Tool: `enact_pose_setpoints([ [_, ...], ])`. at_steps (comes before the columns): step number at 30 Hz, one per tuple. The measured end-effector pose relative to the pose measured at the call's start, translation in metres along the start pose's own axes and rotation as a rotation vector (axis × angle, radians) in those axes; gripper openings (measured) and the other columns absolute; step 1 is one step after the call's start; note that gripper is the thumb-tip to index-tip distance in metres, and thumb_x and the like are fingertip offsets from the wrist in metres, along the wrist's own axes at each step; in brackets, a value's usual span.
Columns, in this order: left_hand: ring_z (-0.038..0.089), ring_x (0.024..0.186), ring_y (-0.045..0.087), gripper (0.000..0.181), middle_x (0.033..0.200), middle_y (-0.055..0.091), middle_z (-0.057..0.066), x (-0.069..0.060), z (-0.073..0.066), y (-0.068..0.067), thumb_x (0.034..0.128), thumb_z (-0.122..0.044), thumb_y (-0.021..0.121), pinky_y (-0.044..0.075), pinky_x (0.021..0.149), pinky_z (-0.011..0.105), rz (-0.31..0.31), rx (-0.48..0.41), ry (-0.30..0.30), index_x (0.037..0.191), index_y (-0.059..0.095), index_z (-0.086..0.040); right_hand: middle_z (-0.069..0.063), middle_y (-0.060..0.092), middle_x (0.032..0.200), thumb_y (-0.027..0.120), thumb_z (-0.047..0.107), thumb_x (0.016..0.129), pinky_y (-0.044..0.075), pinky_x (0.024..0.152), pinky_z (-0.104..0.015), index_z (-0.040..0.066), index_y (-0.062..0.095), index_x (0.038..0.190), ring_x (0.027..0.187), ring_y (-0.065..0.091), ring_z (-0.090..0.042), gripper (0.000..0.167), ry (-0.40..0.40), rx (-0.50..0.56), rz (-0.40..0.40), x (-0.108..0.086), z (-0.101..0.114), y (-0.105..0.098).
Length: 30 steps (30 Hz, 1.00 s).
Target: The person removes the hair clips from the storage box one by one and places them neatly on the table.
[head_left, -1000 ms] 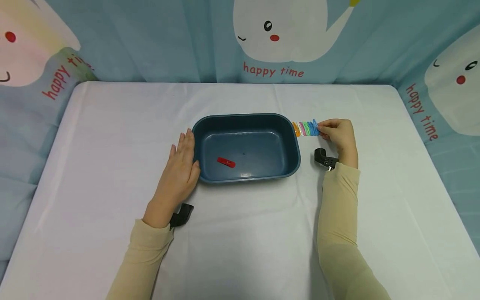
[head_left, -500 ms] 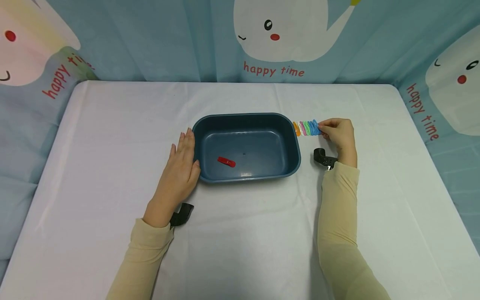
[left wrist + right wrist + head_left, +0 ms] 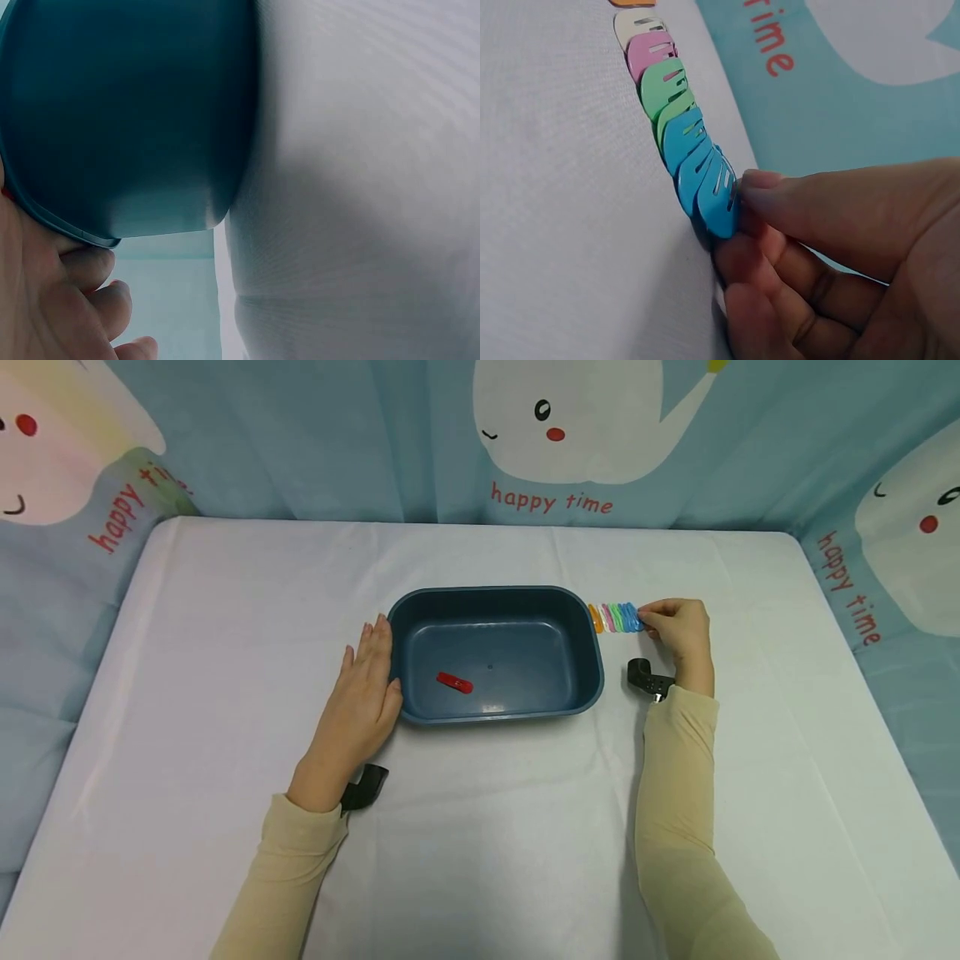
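My left hand (image 3: 357, 700) rests with straight fingers against the left end of a dark blue plastic basin (image 3: 495, 720). In the left wrist view its fingers (image 3: 88, 268) lie along the basin's rim (image 3: 60, 221). Inside the basin lies one red hair clip (image 3: 454, 682). To the right of the basin, a row of overlapping snap hair clips (image 3: 611, 617) lies on the cloth: orange, white, pink, green and blue. My right hand (image 3: 681, 631) pinches the blue hair clip (image 3: 718, 196) at the row's near end, thumb on its edge. The fingertips behind it are partly hidden.
A white cloth (image 3: 495, 843) covers the table. Blue curtains (image 3: 330, 443) printed with white cartoon figures enclose the back and sides. Black wrist cameras (image 3: 364, 787) sit on both wrists, the right camera (image 3: 648, 678) close to the cloth.
The blue clip in my right hand has dropped slightly, level with the rest of the row. My left hand and the basin hold their places; the head view has shifted a little.
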<state>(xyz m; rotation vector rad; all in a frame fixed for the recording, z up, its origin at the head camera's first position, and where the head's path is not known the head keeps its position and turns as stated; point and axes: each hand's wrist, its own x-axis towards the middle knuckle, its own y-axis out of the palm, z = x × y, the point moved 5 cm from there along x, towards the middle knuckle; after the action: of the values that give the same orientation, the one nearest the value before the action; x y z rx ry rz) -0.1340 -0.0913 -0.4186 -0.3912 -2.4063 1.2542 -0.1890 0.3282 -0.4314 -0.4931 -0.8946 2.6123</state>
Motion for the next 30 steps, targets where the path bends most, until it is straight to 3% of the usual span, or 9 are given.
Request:
enact_pose_setpoints([
  [10, 0.031, 0.143, 0.011, 0.063, 0.156, 0.01, 0.014, 0.0, 0.0, -0.001, 0.0948, -0.015, 0.035, 0.01, 0.111, 0.052, 0.0, 0.002, 0.001, 0.149, 0.01, 0.003, -0.007, 0.063, 0.094, 0.064, 0.014, 0.088, 0.048, 0.061, -0.014, -0.009, 0.066, 0.108, 0.067, 0.056, -0.001, 0.03, -0.002, 0.02, -0.016, -0.002, 0.0, -0.002],
  [19, 0.033, 0.142, 0.012, 0.062, 0.156, 0.01, 0.015, -0.001, -0.001, -0.001, 0.095, -0.015, 0.035, 0.01, 0.111, 0.053, -0.002, -0.002, 0.003, 0.149, 0.01, 0.004, 0.017, 0.059, 0.061, 0.067, 0.008, 0.086, 0.048, 0.057, -0.015, -0.01, 0.068, 0.104, 0.061, 0.059, 0.001, 0.025, 0.014, 0.104, -0.034, -0.002, -0.001, -0.008],
  [30, 0.031, 0.143, 0.01, 0.062, 0.156, 0.008, 0.014, -0.001, -0.001, -0.001, 0.0952, -0.015, 0.035, 0.009, 0.111, 0.052, 0.003, -0.001, 0.006, 0.149, 0.01, 0.003, 0.017, 0.061, 0.065, 0.069, 0.01, 0.084, 0.049, 0.06, -0.016, -0.009, 0.066, 0.108, 0.064, 0.06, 0.001, 0.03, 0.028, 0.15, -0.009, -0.002, -0.002, -0.012],
])
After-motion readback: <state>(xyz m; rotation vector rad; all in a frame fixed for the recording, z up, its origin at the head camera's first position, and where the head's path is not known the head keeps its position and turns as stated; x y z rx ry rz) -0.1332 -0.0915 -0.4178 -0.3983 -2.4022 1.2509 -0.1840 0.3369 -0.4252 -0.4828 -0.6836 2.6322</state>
